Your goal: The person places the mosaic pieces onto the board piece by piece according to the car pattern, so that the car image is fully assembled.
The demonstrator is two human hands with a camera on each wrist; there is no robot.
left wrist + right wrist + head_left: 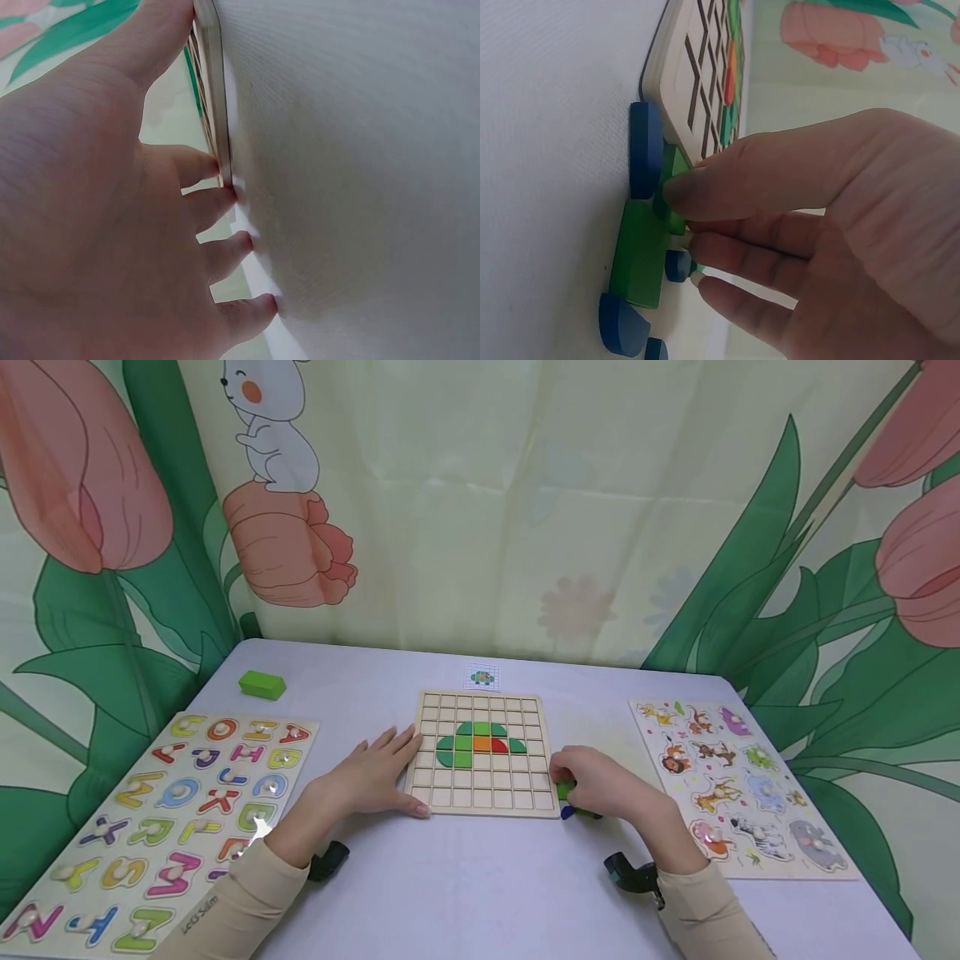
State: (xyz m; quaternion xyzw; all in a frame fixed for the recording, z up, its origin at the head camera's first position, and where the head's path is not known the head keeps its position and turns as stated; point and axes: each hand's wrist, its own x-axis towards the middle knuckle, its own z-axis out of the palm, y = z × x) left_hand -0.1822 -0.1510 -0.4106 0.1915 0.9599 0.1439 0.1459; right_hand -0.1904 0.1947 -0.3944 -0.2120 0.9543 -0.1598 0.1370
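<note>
A wooden grid board (480, 793) lies mid-table, with green, orange and red pieces (482, 744) set in several squares. My left hand (367, 781) rests at its left edge, fingers spread and thumb by the near left corner. Beside the board's right edge, my right hand (600, 781) pinches a small green block (673, 161) between thumb and fingers. Close under it on the table are a longer green block (639, 255) and several blue pieces (645, 150), some with rounded ends. The right hand partly hides these in the head view.
Behind the board lies a small pattern card (482, 677). A green block (262, 685) sits at the far left. A letter puzzle board (176, 802) covers the left side, and an animal puzzle board (738, 789) the right. A printed curtain (480, 527) hangs behind the table.
</note>
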